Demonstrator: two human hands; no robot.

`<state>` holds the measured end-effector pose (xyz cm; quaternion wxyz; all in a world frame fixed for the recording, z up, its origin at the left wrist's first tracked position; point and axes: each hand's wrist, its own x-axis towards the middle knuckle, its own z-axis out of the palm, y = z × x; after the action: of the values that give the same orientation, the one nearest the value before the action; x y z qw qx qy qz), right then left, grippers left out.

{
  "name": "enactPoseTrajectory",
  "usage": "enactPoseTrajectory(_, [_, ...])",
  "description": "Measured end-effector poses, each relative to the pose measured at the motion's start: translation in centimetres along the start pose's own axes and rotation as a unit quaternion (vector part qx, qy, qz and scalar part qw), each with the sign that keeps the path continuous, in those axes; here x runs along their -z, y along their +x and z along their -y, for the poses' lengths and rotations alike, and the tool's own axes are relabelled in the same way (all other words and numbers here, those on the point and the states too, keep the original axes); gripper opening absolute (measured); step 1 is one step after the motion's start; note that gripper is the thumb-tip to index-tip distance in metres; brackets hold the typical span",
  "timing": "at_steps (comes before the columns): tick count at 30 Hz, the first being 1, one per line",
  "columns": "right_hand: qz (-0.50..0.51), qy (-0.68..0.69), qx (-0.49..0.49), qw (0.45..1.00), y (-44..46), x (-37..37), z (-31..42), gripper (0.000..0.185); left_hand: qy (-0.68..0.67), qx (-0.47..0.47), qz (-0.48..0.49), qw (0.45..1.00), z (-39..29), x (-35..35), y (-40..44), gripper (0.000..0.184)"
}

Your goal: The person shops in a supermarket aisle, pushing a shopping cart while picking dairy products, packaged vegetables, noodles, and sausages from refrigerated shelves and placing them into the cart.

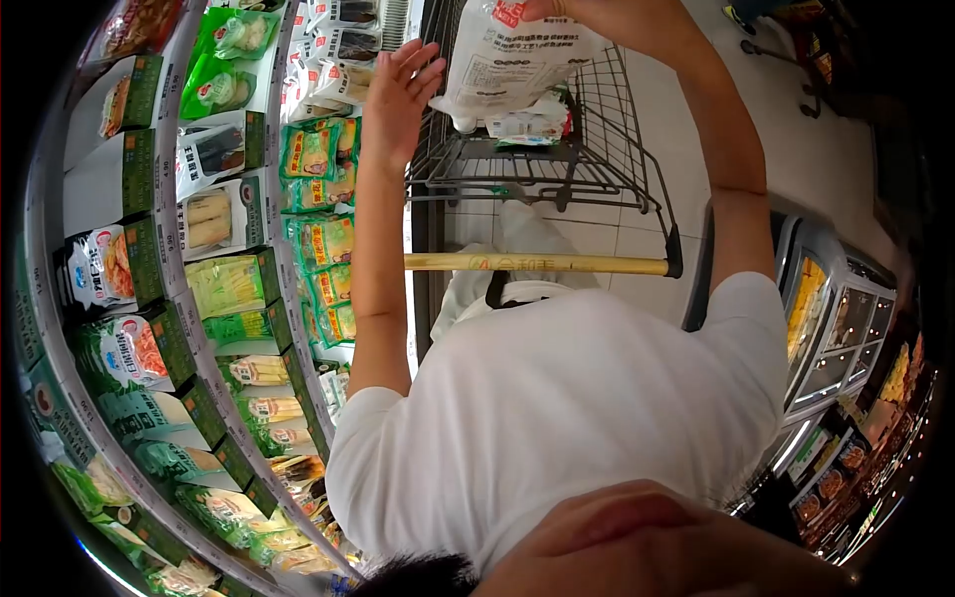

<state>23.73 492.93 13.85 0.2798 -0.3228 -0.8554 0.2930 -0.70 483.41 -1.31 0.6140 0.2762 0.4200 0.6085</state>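
My right hand (622,18), partly cut off by the top edge, grips the top of a white plastic package (517,65) with a red logo and dark printed text. The package hangs over the near part of a wire shopping cart (622,124). To its left my left hand (403,95) is raised with fingers apart and nothing in it, close to the shelf side. Beneath the held package, another white printed pack (527,121) lies in the cart, partly covered.
A refrigerated shelf (179,269) on the left holds several packed foods, among them green-and-yellow packs (326,244). The cart's wooden-coloured handle (537,263) crosses before my body. To the right stands a display case (836,308) on the tiled floor (637,244).
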Motion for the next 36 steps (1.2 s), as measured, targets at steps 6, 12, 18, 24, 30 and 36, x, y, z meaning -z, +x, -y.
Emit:
enactPoseTrajectory(6, [-0.033,-0.196,-0.016,0.98,3.8,-3.8,-12.9,0.018,0.08,0.017,-0.129,0.988,-0.4,3.6,-2.4,0.052])
enactPoseTrajectory(12, [-0.002,-0.225,-0.16,0.961,4.8,-13.1,-33.6,0.035,0.078,0.077,-0.183,0.977,1.3,4.2,-4.3,0.045])
enactPoseTrajectory(18, [0.074,-0.219,-0.357,0.905,3.2,-19.7,-42.9,0.036,0.102,0.069,-0.217,0.968,2.4,5.8,-6.3,0.035])
enactPoseTrajectory(24, [0.059,-0.3,-0.329,0.893,-0.7,-25.3,-47.0,0.027,0.121,0.061,-0.226,0.965,2.8,6.1,-8.8,0.04])
enactPoseTrajectory(30, [0.121,-0.317,-0.273,0.9,-6.4,-29.7,-45.8,0.021,0.157,0.049,-0.256,0.953,3.4,6.8,-10.6,0.036])
enactPoseTrajectory(36, [0.147,-0.219,-0.26,0.929,-3.9,-28.1,-43.1,0.039,0.182,0.035,-0.262,0.947,3.4,6.7,-11.2,0.037])
